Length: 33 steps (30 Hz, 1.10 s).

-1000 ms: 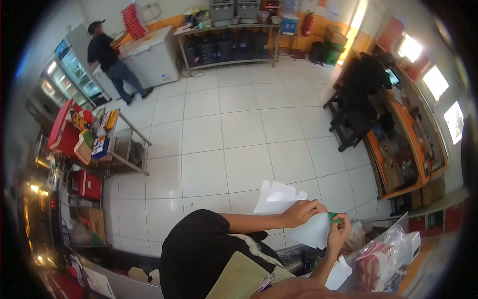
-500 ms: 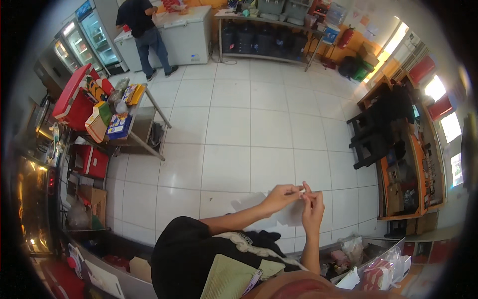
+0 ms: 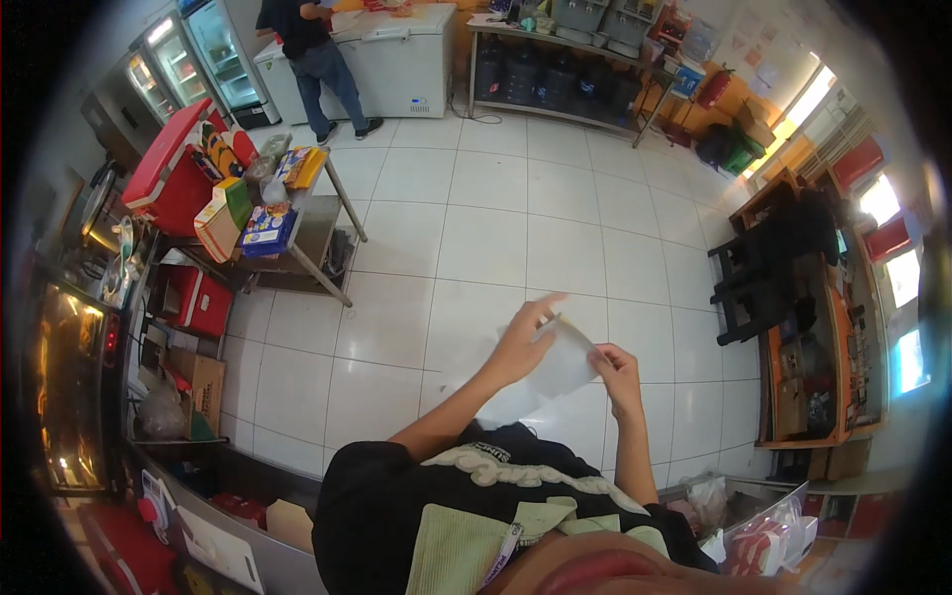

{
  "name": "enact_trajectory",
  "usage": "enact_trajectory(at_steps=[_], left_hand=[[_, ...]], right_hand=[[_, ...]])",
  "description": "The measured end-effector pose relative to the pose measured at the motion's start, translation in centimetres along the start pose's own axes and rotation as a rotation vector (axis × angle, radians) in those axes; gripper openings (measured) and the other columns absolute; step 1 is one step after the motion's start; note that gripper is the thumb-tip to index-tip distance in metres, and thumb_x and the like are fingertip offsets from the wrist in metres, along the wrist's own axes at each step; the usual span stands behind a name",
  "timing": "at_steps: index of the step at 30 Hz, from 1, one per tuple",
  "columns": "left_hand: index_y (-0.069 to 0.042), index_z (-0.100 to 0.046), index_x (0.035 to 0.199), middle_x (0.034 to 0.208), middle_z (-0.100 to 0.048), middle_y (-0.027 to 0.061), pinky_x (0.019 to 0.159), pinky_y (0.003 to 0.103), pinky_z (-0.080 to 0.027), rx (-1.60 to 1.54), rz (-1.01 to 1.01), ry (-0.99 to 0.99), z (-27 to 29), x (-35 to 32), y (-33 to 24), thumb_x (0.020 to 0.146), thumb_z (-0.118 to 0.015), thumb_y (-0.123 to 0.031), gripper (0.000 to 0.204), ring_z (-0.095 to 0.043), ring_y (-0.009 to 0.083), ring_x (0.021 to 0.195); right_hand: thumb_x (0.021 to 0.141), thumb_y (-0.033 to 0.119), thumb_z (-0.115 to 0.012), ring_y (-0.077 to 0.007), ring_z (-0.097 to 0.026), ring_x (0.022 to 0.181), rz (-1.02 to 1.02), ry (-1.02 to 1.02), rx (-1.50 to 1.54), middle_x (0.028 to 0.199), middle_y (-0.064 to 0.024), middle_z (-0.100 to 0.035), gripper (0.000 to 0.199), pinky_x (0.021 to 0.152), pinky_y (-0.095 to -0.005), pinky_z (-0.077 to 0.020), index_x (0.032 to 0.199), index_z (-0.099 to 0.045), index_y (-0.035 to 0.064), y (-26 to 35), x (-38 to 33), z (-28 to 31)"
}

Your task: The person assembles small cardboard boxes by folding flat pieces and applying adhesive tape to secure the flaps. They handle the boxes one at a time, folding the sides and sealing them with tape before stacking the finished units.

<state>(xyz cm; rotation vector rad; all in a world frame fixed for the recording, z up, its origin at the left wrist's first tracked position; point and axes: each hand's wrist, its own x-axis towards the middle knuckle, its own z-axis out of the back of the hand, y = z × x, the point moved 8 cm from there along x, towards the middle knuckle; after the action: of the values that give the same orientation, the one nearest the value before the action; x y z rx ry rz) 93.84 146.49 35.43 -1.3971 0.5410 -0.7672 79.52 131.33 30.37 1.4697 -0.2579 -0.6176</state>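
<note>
White paper (image 3: 565, 362) held out above the tiled floor (image 3: 486, 238). Right hand (image 3: 617, 373) pinches its right edge; left hand (image 3: 522, 345) beside it, fingers spread, contact unclear. Best: light pinch, both edges supported, avoiding creases.

Paper (image 3: 569, 363) between the hands (image 3: 518, 349), floor (image 3: 491, 238) beneath.
Left of the hands, boxes (image 3: 268, 230) sit on a desk (image 3: 313, 226), a cooler (image 3: 171, 164) left of them. Far ahead, a freezer (image 3: 402, 69) stands left of another desk (image 3: 555, 117) with jugs (image 3: 521, 75) underneath. Stools (image 3: 742, 295) stand right; a bag (image 3: 773, 540), behind and right.
</note>
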Motion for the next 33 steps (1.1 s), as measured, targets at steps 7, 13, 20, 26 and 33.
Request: enact_trajectory(at_steps=[7,13,20,26,33], left_hand=[[-0.009,-0.044,0.134,0.13,-0.042,0.0135,0.111,0.04,-0.027,-0.038,-0.165,-0.249,-2.2,0.8,-1.0,0.098,-0.051,-0.017,0.038,-0.037,0.0278,0.129],[-0.007,-0.046,0.128,0.13,-0.042,0.0143,0.106,0.038,-0.034,0.003,-0.173,-0.369,-0.9,-0.6,0.4,0.101,-0.049,-0.02,0.029,-0.044,0.0274,0.122],[0.001,-0.052,0.122,0.121,-0.058,0.0205,0.099,0.035,-0.044,-0.179,-0.064,-0.398,0.1,-5.1,-0.2,0.096,-0.059,-0.024,0.037,-0.056,0.0253,0.114],[-0.004,-0.059,0.118,0.078,-0.07,0.0165,0.075,0.042,-0.053,0.356,0.092,-0.262,4.0,-6.1,0.2,0.094,-0.062,-0.028,0.034,-0.068,0.0368,0.074],[-0.006,-0.052,0.121,0.087,-0.067,0.0179,0.078,0.043,-0.051,0.073,-0.055,-0.05,3.2,-7.8,1.7,0.098,-0.055,-0.026,0.03,-0.066,0.0404,0.084]], right_hand=[[0.088,0.013,-0.074,-0.0184,-0.065,0.089,0.072,-0.549,0.431,0.099,-0.0122,-0.068,0.033,0.074,-0.0313,-0.0527,0.112,-0.063,-0.0064,3.2,0.1,-2.1],[0.095,0.017,-0.065,-0.0177,-0.063,0.095,0.093,-0.413,0.334,0.111,-0.0096,-0.066,0.035,0.081,-0.0306,-0.0518,0.122,-0.059,-0.0037,3.3,0.7,-4.2],[0.09,0.024,-0.062,-0.0355,-0.045,0.101,0.571,-0.194,-0.576,0.114,-0.0151,-0.049,0.061,0.098,-0.0495,-0.0296,0.139,-0.038,-0.0042,9.4,-0.5,-10.9],[0.093,0.02,-0.061,-0.0399,-0.054,0.095,0.608,0.205,-0.58,0.109,-0.0215,-0.057,0.046,0.086,-0.0458,-0.0427,0.129,-0.044,-0.0034,7.7,-2.6,-12.3],[0.099,0.017,-0.054,-0.0274,-0.065,0.076,0.279,0.197,-0.492,0.083,-0.0152,-0.067,0.016,0.07,-0.0371,-0.0487,0.108,-0.053,0.0038,5.5,-2.1,-9.1]])
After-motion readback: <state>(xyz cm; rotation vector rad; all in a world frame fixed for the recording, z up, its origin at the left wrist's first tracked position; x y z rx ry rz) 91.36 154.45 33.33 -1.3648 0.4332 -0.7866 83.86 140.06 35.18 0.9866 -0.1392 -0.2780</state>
